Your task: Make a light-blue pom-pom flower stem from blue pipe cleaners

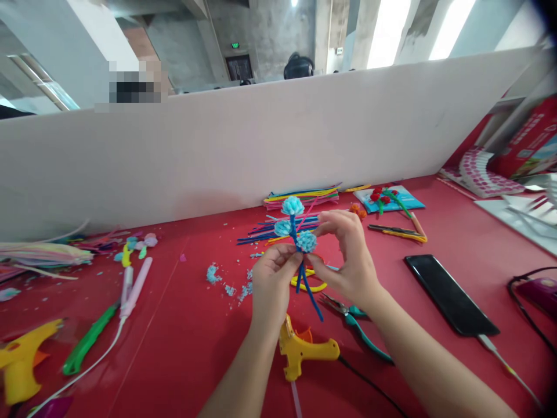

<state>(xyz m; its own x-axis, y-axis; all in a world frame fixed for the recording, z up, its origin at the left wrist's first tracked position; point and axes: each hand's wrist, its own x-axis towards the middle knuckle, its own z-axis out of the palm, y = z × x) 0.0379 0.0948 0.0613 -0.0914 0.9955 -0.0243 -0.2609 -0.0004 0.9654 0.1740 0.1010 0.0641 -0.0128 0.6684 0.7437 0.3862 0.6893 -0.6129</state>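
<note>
A pipe-cleaner flower sprig (293, 227) with a dark blue stem and three light blue fluffy heads stands upright over the red table. My left hand (275, 273) pinches its stem just under the lowest head. On the other side, my right hand (348, 255) curves around the lowest blue head (307, 241), its thumb by the stem and its forefinger at the head's edge. Two loose stem ends (311, 293) hang below my fingers. Beneath them lie yellow-handled scissors (319, 285), partly hidden, and teal-handled pliers (359, 328).
A yellow glue gun (304, 350) lies close in front; another (26, 360) is at far left. Blue pipe cleaners (261, 233) lie behind my hands. Left are a pink hot styling tool (136, 290) and a green-handled tool (91, 339). A phone (450, 295) charges at right. A white partition (217, 157) stands behind.
</note>
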